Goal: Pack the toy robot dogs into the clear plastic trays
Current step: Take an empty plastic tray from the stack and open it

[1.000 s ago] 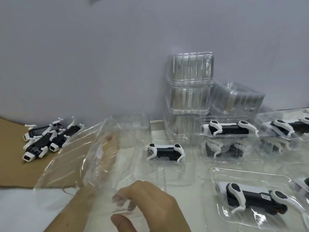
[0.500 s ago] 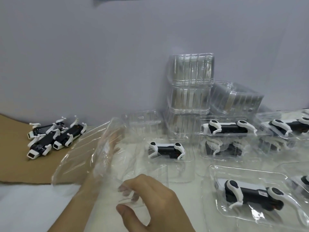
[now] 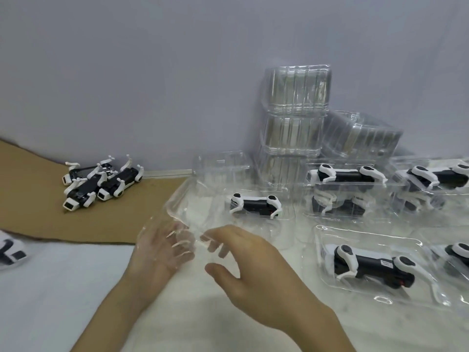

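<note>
Now that the tray (image 3: 203,207) has dropped to the worktop (image 3: 63,288), my left hand (image 3: 160,255) lies spread under it, right hand (image 3: 256,268) curled at its rim, grip unclear; dogs (image 3: 99,184) wait at ten o'clock.

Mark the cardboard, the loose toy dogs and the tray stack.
cardboard (image 3: 38,212), head view, bare brown surface
loose toy dogs (image 3: 83,190), head view, middle dog's body
tray stack (image 3: 297,90), head view, top tray's wall

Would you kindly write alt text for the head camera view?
Two hands meet at an empty clear plastic tray: the left hand shows through it, fingers spread, and the right hand curls at its edge. Loose toy robot dogs lie on cardboard at left; packed trays sit at right.
</note>
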The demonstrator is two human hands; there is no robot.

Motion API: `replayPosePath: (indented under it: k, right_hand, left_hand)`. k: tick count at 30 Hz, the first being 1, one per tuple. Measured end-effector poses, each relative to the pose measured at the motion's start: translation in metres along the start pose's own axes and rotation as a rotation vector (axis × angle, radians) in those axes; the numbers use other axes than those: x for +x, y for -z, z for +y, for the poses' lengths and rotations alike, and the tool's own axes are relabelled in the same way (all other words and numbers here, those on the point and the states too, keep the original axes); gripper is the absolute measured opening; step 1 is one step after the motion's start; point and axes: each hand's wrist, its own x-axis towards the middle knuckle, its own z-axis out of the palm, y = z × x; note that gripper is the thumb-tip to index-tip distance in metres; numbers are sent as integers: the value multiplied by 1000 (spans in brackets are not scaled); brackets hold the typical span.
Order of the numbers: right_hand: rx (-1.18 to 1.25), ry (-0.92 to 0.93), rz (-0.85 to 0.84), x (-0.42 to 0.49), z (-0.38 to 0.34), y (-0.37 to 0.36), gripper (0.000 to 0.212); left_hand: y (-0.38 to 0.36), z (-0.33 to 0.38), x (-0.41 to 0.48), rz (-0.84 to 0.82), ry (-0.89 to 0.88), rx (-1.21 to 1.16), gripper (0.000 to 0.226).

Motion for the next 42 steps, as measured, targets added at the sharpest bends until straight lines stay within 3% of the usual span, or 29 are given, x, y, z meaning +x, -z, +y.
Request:
replayPosePath:
  k: [2,4,10,14,22,28,30,31,33,38,42]
  right_hand:
    - [-47,-7,-105,-2,3,2,35]
    - [-74,-19,-184,-3,6,3,34]
    - [-103,-27,-219,-3,7,3,36]
    - [-71,-49,-188,-3,6,7,39]
    - [28,-65,-36,-2,-1,7,48]
    - [41,-32,58,0,-3,4,34]
    - [49,-25,83,0,-3,3,30]
    - [51,-23,94,1,-3,2,29]
    - [49,-19,114,2,-3,1,28]
    - [41,-10,122,4,-3,-4,26]
    - [45,-9,127,5,0,-4,25]
  left_hand:
    - [15,2,5,-13,78,-63,46]
    - [28,-1,14,83,155,0,51]
    - [30,0,22,333,4,133,23]
    - [25,-10,21,299,-23,396,19]
    - [18,-16,16,319,-350,993,20]
    - [23,-9,36,296,-354,936,21]
    - [27,0,47,373,-413,945,15]
    - [31,3,54,457,-470,1041,12]
    - [44,8,69,630,-522,1306,26]
    - [75,30,111,574,-138,1419,50]
    - [90,41,136,510,-72,1370,51]
